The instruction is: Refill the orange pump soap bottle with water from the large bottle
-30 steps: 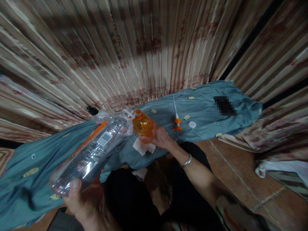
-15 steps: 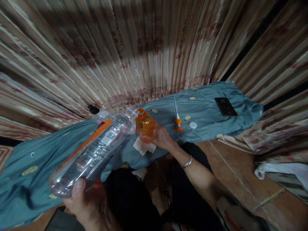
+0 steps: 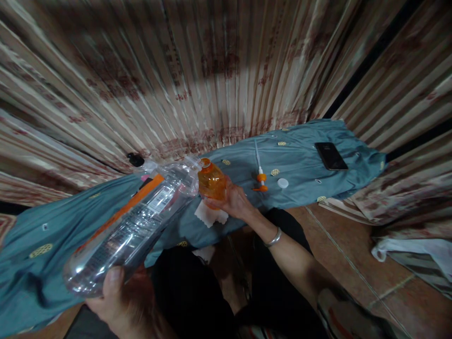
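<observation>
My left hand (image 3: 123, 299) grips the base of a large clear plastic bottle (image 3: 141, 226) with an orange-edged label, holding it tilted with its neck toward the upper right. The neck meets the mouth of a small orange bottle (image 3: 212, 181); whether liquid is flowing I cannot make out. My right hand (image 3: 235, 200) is wrapped round the orange bottle from the right side. Beneath it lies a white piece of tissue (image 3: 211, 214). To the right rest an orange-and-white pump head (image 3: 261, 181) with a long tube and a round white cap (image 3: 282, 183).
A teal patterned cloth (image 3: 300, 165) covers the long narrow surface. A black phone (image 3: 331, 156) lies at its right end. Behind the large bottle stands another bottle with a black top (image 3: 135, 159). Pleated curtains (image 3: 219, 84) hang close behind; tiled floor (image 3: 339, 245) shows at lower right.
The base of the large bottle and my left hand have shifted slightly left and down. The orange bottle and my right hand stay nearly in place.
</observation>
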